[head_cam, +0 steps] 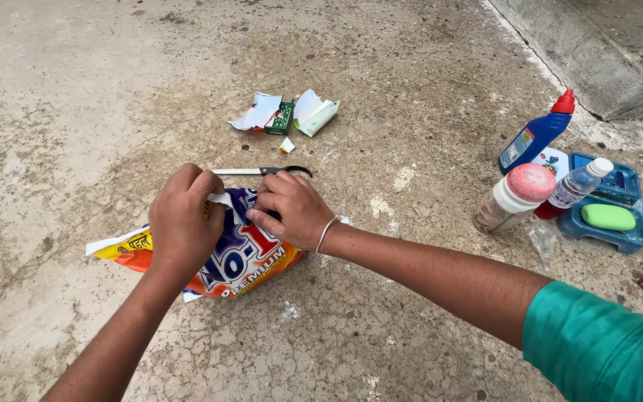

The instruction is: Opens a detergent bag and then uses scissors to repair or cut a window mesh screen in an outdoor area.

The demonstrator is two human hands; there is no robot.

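Packet: glossy orange-and-blue plastic pouch (pixel 243 257) lying on the cracked concrete floor (pixel 75 97); its top edge is hidden under both hands, contents not visible.
Left hand (pixel 183 219): fingers curled tight, pinching the pouch's white top corner.
Right hand (pixel 291 208): fingers pressed together, gripping the top edge beside the left; thin bangle (pixel 326 232) at the wrist.
Scissors (pixel 262 171): flat on the floor just behind the hands, handle partly covered.
Scraps: torn paper wrappers (pixel 284 113) further back.
Tray: blue plastic tray (pixel 619 223) holding a green soap bar (pixel 608 217); three bottles (pixel 537 134) beside it.
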